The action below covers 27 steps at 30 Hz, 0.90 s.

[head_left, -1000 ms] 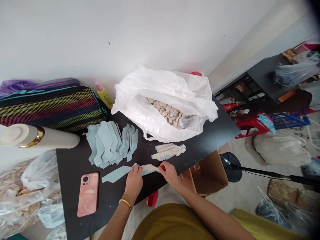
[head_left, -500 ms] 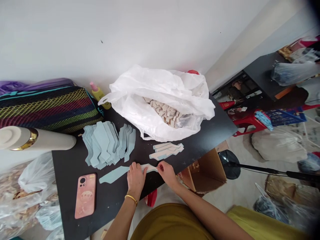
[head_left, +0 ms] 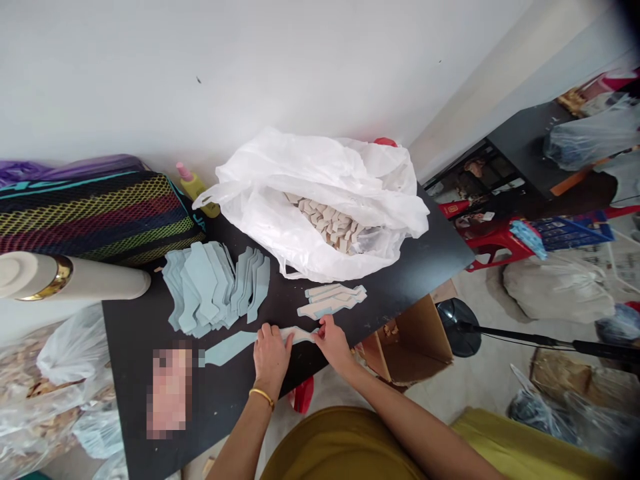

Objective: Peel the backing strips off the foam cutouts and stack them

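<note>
A light-blue cut strip (head_left: 231, 348) lies across the table near its front edge, with a whitish piece (head_left: 295, 333) along its right part. My left hand (head_left: 271, 353) presses on the strip's middle, fingers bent over it and thumb held out to the right. At the right end, my right hand (head_left: 330, 340) pinches the strip between thumb and fingertips. Just behind lie several blue-edged strips with pale pieces on them (head_left: 333, 301). A fanned stack of plain light-blue strips (head_left: 207, 287) sits to the left. The white plastic bag (head_left: 280, 233) gapes over many small beige pieces (head_left: 330, 223).
At left, a cream bottle (head_left: 107, 279) stands before a striped mesh bag (head_left: 100, 213); a yellow bottle with a pink top (head_left: 193, 183) is behind. A pixelated pink phone (head_left: 170, 393) lies front left. Beyond the black table's (head_left: 435, 253) right edge is an open cardboard box (head_left: 423, 343).
My right fingertips have shifted slightly at the strip's right end. My left hand stays in place on the strip. The view has moved a little.
</note>
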### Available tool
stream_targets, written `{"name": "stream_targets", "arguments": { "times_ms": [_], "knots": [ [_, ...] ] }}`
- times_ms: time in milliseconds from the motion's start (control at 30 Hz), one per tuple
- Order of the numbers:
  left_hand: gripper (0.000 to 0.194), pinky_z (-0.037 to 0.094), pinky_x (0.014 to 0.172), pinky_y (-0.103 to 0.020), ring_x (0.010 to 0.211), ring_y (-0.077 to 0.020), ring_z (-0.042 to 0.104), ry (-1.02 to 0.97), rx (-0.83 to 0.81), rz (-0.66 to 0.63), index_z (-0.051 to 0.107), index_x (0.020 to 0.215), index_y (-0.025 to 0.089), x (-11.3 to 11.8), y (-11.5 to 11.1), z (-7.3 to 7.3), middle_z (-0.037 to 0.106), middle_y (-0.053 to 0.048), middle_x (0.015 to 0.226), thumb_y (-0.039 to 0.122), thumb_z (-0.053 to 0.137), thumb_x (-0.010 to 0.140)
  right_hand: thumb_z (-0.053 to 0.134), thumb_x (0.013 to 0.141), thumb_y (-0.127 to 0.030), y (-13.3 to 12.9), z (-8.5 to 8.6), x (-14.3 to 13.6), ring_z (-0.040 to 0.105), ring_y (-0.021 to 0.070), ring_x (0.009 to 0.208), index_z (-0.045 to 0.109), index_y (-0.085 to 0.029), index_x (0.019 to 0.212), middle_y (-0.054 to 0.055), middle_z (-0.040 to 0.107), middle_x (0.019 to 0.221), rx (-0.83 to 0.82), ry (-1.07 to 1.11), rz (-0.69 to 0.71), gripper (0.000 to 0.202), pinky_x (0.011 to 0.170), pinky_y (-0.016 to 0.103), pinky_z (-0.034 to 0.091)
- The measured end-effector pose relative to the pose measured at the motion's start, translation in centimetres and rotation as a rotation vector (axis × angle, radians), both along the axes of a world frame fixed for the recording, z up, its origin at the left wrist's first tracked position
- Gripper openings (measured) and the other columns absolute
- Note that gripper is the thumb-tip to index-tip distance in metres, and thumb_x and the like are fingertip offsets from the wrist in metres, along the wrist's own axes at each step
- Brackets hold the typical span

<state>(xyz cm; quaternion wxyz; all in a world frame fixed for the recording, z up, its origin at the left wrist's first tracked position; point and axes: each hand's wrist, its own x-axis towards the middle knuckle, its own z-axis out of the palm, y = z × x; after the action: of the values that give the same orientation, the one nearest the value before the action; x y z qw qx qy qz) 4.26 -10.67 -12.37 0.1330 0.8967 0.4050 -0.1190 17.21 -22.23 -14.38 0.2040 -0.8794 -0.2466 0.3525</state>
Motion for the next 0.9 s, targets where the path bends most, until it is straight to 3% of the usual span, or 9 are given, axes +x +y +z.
{"name": "stream_targets", "arguments": {
  "times_ms": [200,333,467,567,667,767,900],
  "knots": [
    [0.03,0.053,0.076,-0.041,0.095,-0.0296,0.058,-0.078,-0.001,-0.015,0.061,0.095,0.01,-1.0,0.1,-0.6,0.057,-0.014,0.098,0.034,0.042,0.095,0.063,0.081,-0.019,-0.4,1.5,2.0,0.062,0.0207,0.078,0.051,-0.019,0.095,0.005,0.064,0.089,-0.111,-0.127,0.144,0.018,0.068,0.028,0.039],
    [0.021,0.054,0.088,-0.04,0.097,-0.0234,0.06,-0.415,-0.099,-0.042,0.06,0.098,0.015,-4.2,-0.1,-1.6,0.059,-0.011,0.101,0.013,0.04,0.092,0.054,0.086,-0.011,-0.3,2.9,1.8,0.059,0.018,0.08,0.053,-0.02,0.086,0.003,0.061,0.089,0.025,-0.124,0.285,0.009,0.074,0.028,0.042],
    [0.022,0.055,0.093,-0.043,0.099,-0.0223,0.062,-0.631,-0.167,0.011,0.06,0.1,0.019,-7.2,-0.3,-2.8,0.061,-0.009,0.101,0.016,0.039,0.093,0.054,0.087,-0.012,2.2,2.0,-0.8,0.06,0.0171,0.087,0.056,-0.019,0.101,0.005,0.06,0.1,0.254,-0.012,0.403,0.016,0.082,0.028,0.046],
    [0.02,0.056,0.088,-0.045,0.093,-0.0241,0.064,-0.597,-0.235,0.097,0.061,0.093,0.019,-7.4,0.2,-3.4,0.063,-0.009,0.095,0.018,0.042,0.089,0.056,0.085,-0.011,3.9,0.8,-2.0,0.06,0.0178,0.089,0.056,-0.019,0.107,0.007,0.059,0.107,0.215,-0.022,0.419,0.023,0.083,0.03,0.048],
    [0.017,0.056,0.084,-0.043,0.088,-0.0237,0.066,-0.459,-0.339,0.212,0.059,0.089,0.019,-6.0,1.3,-3.0,0.065,-0.009,0.091,0.018,0.042,0.087,0.057,0.083,-0.009,4.5,0.7,-2.1,0.059,0.0192,0.095,0.057,-0.02,0.109,0.008,0.055,0.116,0.159,-0.074,0.526,0.028,0.087,0.031,0.047],
    [0.019,0.055,0.086,-0.041,0.092,-0.0237,0.069,-0.37,-0.391,0.325,0.057,0.095,0.018,-5.0,1.9,-2.0,0.069,-0.012,0.097,0.016,0.041,0.086,0.057,0.079,-0.004,5.0,1.6,-2.2,0.058,0.0206,0.099,0.059,-0.018,0.103,0.011,0.054,0.117,0.064,-0.109,0.52,0.028,0.088,0.032,0.046],
    [0.022,0.056,0.086,-0.042,0.095,-0.025,0.07,-0.466,-0.386,0.413,0.057,0.1,0.018,-6.0,1.6,-0.5,0.072,-0.013,0.098,0.022,0.039,0.089,0.052,0.077,-0.001,4.9,3.3,-2.4,0.06,0.0205,0.093,0.06,-0.018,0.089,0.007,0.063,0.096,0.025,-0.107,0.528,0.023,0.084,0.03,0.045]
  ]
}}
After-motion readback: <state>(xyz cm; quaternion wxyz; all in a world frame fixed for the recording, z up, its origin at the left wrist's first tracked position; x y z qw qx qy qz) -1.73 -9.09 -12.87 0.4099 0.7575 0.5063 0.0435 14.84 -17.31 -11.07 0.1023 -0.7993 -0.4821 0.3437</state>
